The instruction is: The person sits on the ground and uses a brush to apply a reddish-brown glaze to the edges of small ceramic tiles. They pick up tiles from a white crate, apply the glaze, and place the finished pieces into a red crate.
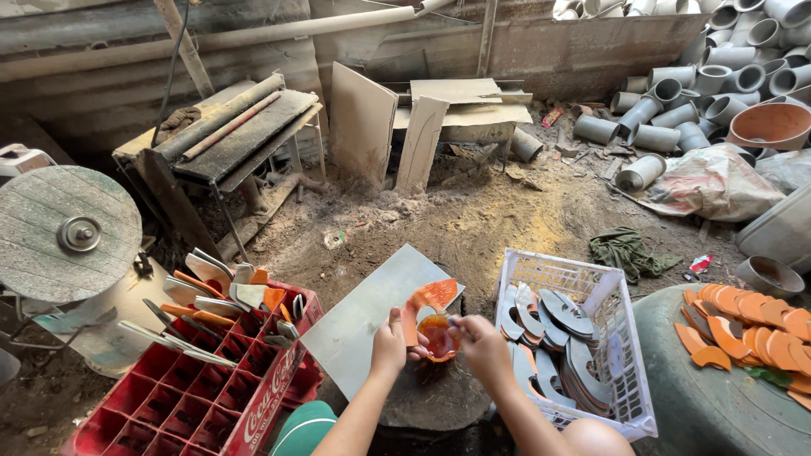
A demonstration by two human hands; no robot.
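My left hand grips a curved orange-coated piece that rises toward the grey slab. My right hand holds a thin tool, its tip in a small round container of orange paint between the two hands. Both hands hover over a dark round stand. To the right a white plastic basket holds several grey curved pieces.
A red bottle crate with grey and orange pieces stands at left. A flat grey slab lies in front. Several orange painted pieces rest on a dark drum at right. Grey pipe sections pile up far right; a round grinding disc sits at left.
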